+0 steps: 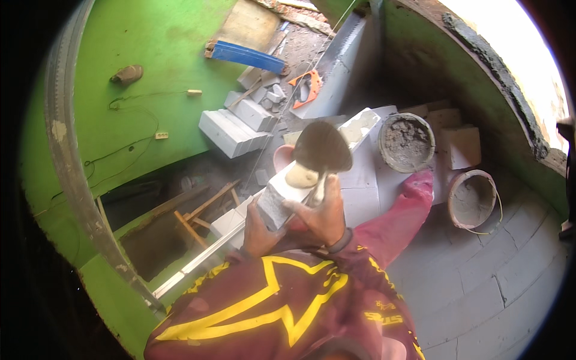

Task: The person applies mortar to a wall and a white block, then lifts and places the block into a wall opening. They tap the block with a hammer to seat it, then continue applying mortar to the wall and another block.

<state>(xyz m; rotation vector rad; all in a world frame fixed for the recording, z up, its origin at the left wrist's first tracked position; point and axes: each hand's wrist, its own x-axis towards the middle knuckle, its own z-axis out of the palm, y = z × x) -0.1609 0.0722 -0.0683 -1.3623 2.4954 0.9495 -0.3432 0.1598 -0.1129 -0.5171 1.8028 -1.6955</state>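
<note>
Left hand [259,231] grips the grey block [282,195] from below; right hand [324,213] wraps the trowel [321,150] handle. One mortar dab [302,176] on, spreading seemingly barely begun.

block [282,195]: pale grey aerated concrete, rough and grainy on its end, matt
trowel [322,147]: dull dark metal blade, smeared; pale handle, material unclear
mortar dab [301,176]: beige paste, wet and smooth
buckets [471,201]: plastic, crusted with grey mortar, matt
sleeves [270,300]: maroon cloth with yellow print, slightly glossy
walls [150,54]: green paint, matt, chipped in places
floor [498,282]: grey blocks, dusty, rough joints
saw [309,84]: orange plastic handle
</note>
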